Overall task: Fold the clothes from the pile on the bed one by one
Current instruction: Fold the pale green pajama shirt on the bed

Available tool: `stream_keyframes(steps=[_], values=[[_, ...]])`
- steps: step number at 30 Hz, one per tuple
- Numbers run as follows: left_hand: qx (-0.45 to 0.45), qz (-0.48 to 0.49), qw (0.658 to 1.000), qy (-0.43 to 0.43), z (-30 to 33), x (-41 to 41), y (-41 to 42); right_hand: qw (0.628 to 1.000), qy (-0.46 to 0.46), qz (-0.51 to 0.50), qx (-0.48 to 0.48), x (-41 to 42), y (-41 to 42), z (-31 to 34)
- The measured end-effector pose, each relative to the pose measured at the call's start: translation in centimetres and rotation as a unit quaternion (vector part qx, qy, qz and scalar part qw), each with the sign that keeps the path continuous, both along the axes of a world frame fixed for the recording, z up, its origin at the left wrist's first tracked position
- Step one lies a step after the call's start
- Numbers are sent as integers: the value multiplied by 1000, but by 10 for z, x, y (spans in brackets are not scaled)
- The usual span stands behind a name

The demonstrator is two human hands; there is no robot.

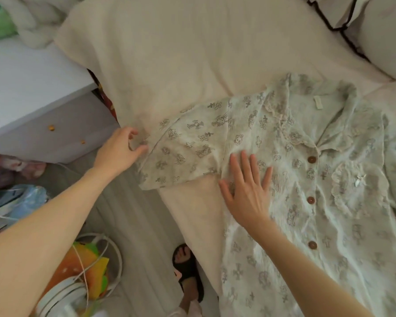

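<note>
Lying face-up on the cream bedsheet (192, 53), the printed pyjama shirt (318, 179) is spread flat, buttons showing, with one short sleeve (183, 147) stretched toward the bed's edge. I see my left hand (120, 148) pinching that sleeve's cuff, while my right hand (247, 191) presses flat on the shirt with fingers straight, just beside the armpit. A sandalled foot (188, 268) stands on the floor below.
</note>
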State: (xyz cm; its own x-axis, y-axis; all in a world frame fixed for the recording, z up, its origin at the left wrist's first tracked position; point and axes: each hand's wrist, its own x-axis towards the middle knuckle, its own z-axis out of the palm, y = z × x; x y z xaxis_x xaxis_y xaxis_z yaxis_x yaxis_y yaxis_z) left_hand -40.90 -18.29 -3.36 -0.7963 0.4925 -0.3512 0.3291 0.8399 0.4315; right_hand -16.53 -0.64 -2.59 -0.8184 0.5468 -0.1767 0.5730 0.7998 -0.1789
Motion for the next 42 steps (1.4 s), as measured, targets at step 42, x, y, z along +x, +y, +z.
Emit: stream_keyframes(steps=[42], values=[[-10,-111,985,-130,68,283,140,804,158,-389,-421,226,82,75]])
